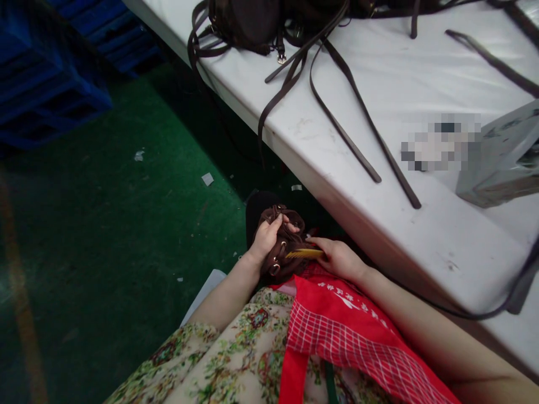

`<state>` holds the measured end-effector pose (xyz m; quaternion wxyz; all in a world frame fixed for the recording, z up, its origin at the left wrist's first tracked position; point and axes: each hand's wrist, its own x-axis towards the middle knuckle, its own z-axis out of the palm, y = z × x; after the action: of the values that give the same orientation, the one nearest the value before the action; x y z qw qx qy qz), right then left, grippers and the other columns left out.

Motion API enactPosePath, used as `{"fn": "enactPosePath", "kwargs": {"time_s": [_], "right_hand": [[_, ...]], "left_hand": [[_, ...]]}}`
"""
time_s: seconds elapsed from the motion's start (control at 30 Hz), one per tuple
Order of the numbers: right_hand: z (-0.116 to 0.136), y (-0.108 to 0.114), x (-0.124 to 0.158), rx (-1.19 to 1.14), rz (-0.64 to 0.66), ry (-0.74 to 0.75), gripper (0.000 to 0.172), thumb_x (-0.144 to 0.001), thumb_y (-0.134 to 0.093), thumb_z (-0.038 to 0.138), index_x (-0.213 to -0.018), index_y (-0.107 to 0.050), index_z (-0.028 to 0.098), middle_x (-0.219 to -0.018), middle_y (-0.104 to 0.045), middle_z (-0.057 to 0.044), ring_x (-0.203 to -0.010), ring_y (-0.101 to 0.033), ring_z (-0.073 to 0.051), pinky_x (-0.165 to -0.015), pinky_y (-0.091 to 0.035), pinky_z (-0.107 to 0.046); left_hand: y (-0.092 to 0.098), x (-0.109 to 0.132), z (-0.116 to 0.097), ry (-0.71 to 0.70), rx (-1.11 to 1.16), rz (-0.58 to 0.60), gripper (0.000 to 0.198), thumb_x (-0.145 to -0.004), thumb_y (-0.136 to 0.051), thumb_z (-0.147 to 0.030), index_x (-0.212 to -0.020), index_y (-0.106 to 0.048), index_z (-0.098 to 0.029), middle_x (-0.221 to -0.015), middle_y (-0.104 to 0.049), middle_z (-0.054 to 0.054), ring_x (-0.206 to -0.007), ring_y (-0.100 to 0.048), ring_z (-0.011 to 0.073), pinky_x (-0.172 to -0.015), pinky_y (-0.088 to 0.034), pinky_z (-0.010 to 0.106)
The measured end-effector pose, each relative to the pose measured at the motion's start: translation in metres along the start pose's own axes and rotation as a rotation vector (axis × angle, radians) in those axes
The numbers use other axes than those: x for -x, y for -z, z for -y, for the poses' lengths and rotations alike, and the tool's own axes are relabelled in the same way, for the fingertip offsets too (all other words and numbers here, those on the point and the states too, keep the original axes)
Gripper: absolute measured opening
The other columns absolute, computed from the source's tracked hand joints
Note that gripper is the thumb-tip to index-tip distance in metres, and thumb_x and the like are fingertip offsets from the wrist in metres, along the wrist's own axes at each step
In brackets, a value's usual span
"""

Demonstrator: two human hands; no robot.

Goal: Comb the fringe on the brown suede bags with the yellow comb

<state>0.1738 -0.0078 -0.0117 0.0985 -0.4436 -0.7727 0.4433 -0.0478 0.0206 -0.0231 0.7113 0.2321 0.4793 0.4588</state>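
Note:
A small dark brown bag (278,268) with metal rings rests at my lap, above the red apron. My left hand (268,235) is closed on the bag's upper part, thumb on top. In my right hand (340,258) is a yellow brush (304,254) with a toothed, bristly edge, pinched at its right end. The brush lies against the right side of the bag. Part of the bag is hidden by my hands and the apron.
To the right stands a white-covered table (357,219), its edge close to my right arm. Dark bags (248,22) with long straps (349,140) lie on it, beside a clear plastic-wrapped package (501,163). Blue pallets (46,78) stand on the green floor (138,224), which has paper scraps.

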Motion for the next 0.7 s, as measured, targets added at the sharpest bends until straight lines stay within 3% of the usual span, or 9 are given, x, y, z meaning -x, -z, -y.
{"fn": "enactPosePath", "kwargs": {"time_s": [0.13, 0.27, 0.37, 0.43, 0.5, 0.53, 0.57, 0.6, 0.7], "right_hand": [[0.012, 0.019, -0.01, -0.455, -0.054, -0.144, 0.014, -0.074, -0.057, 0.022, -0.083, -0.065, 0.014, -0.075, -0.067, -0.002, -0.067, -0.06, -0.015, -0.064, -0.05, -0.026], [0.041, 0.039, -0.026, -0.8, 0.099, -0.21, 0.017, -0.065, -0.068, 0.028, -0.071, -0.062, 0.013, -0.055, -0.057, 0.003, -0.041, -0.044, -0.007, -0.038, -0.036, -0.017], [0.068, 0.037, -0.045, -0.958, 0.217, -0.221, 0.019, -0.064, -0.068, 0.029, -0.065, -0.057, 0.014, -0.044, -0.048, 0.007, -0.031, -0.028, -0.002, -0.029, -0.02, -0.015], [0.088, 0.034, -0.059, -0.982, 0.277, -0.167, 0.02, -0.063, -0.069, 0.028, -0.065, -0.056, 0.014, -0.044, -0.047, 0.008, -0.03, -0.028, -0.001, -0.029, -0.019, -0.015], [0.108, 0.034, -0.07, -0.944, 0.315, -0.104, 0.019, -0.063, -0.07, 0.026, -0.065, -0.056, 0.014, -0.045, -0.047, 0.008, -0.031, -0.028, -0.001, -0.029, -0.021, -0.014], [0.117, 0.035, -0.074, -0.911, 0.328, -0.079, 0.019, -0.063, -0.07, 0.026, -0.065, -0.056, 0.014, -0.045, -0.047, 0.008, -0.031, -0.029, -0.001, -0.029, -0.021, -0.014], [0.124, 0.037, -0.076, -0.876, 0.334, -0.06, 0.018, -0.063, -0.069, 0.025, -0.065, -0.056, 0.014, -0.044, -0.047, 0.007, -0.031, -0.029, -0.001, -0.029, -0.022, -0.014], [0.129, 0.039, -0.077, -0.847, 0.336, -0.048, 0.017, -0.063, -0.068, 0.024, -0.065, -0.056, 0.014, -0.044, -0.048, 0.007, -0.03, -0.03, -0.002, -0.029, -0.023, -0.014], [0.132, 0.052, -0.075, -0.837, 0.342, -0.048, 0.014, -0.061, -0.067, 0.022, -0.065, -0.058, 0.013, -0.043, -0.049, 0.006, -0.03, -0.031, -0.002, -0.029, -0.021, -0.014]], "left_hand": [[0.012, -0.006, -0.018, -0.084, -0.221, 0.01, 0.036, -0.081, -0.055, -0.053, -0.082, -0.051, -0.017, -0.064, -0.061, 0.0, -0.066, -0.063, 0.0162, -0.071, -0.05, 0.03], [0.025, -0.008, -0.057, -0.189, -0.749, 0.09, 0.036, -0.087, -0.046, -0.049, -0.075, -0.055, -0.016, -0.069, -0.062, 0.002, -0.068, -0.06, 0.016, -0.071, -0.049, 0.028], [0.031, -0.003, -0.104, -0.117, -1.173, 0.111, 0.032, -0.086, -0.047, -0.043, -0.077, -0.06, -0.015, -0.077, -0.066, 0.006, -0.074, -0.062, 0.0198, -0.071, -0.049, 0.03], [0.032, 0.007, -0.14, -0.086, -1.445, -0.043, 0.026, -0.078, -0.06, -0.038, -0.086, -0.062, -0.014, -0.087, -0.068, 0.011, -0.086, -0.064, 0.0258, -0.078, -0.049, 0.035], [0.029, 0.022, -0.175, -0.293, -1.537, -0.275, 0.035, -0.07, -0.069, -0.028, -0.1, -0.061, -0.012, -0.108, -0.065, 0.016, -0.106, -0.059, 0.0311, -0.092, -0.045, 0.04], [0.026, 0.03, -0.188, -0.441, -1.474, -0.296, 0.04, -0.068, -0.069, -0.024, -0.106, -0.061, -0.013, -0.117, -0.061, 0.017, -0.114, -0.055, 0.0314, -0.097, -0.042, 0.042], [0.022, 0.036, -0.199, -0.554, -1.355, -0.211, 0.041, -0.068, -0.069, -0.022, -0.108, -0.061, -0.014, -0.121, -0.06, 0.016, -0.118, -0.053, 0.0304, -0.1, -0.04, 0.041], [0.018, 0.041, -0.205, -0.583, -1.218, -0.024, 0.039, -0.068, -0.069, -0.023, -0.107, -0.063, -0.016, -0.12, -0.061, 0.014, -0.118, -0.054, 0.0292, -0.1, -0.041, 0.04], [0.003, 0.044, -0.203, -0.262, -0.92, 0.64, 0.047, -0.054, -0.08, -0.029, -0.098, -0.067, -0.019, -0.099, -0.069, 0.008, -0.101, -0.064, 0.0276, -0.087, -0.05, 0.036]]}}
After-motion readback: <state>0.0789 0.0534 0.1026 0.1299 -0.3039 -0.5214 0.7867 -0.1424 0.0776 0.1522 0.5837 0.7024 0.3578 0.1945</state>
